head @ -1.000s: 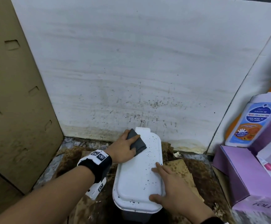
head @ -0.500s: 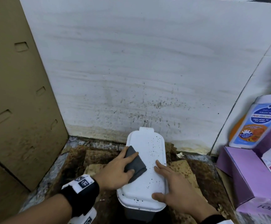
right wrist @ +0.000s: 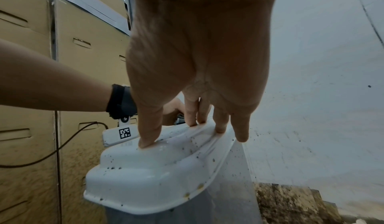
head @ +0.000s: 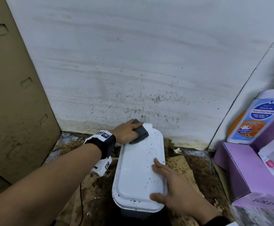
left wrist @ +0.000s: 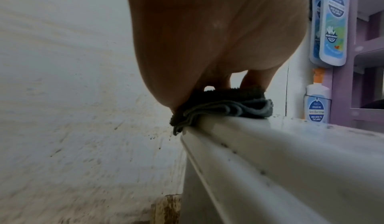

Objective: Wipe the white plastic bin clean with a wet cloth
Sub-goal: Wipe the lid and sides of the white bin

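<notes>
A white plastic bin (head: 137,173) with a speckled lid stands on the floor against the wall. My left hand (head: 128,132) presses a folded grey cloth (head: 140,133) onto the lid's far left corner. In the left wrist view the cloth (left wrist: 224,109) lies flat on the lid's edge (left wrist: 259,145) under my fingers. My right hand (head: 173,190) rests on the lid's near right side. Its fingers (right wrist: 149,125) are straight and spread on the lid (right wrist: 155,175), thumb at the near edge.
Brown cardboard boxes (head: 15,95) stand at the left. A stained white wall (head: 133,70) rises behind the bin. A purple shelf unit (head: 250,168) with wash bottles (head: 253,121) stands at the right. Dirty cardboard sheets (head: 178,162) cover the floor.
My left hand has slid the cloth from the lid's middle left back up to its far left corner. My right hand has stayed on the lid.
</notes>
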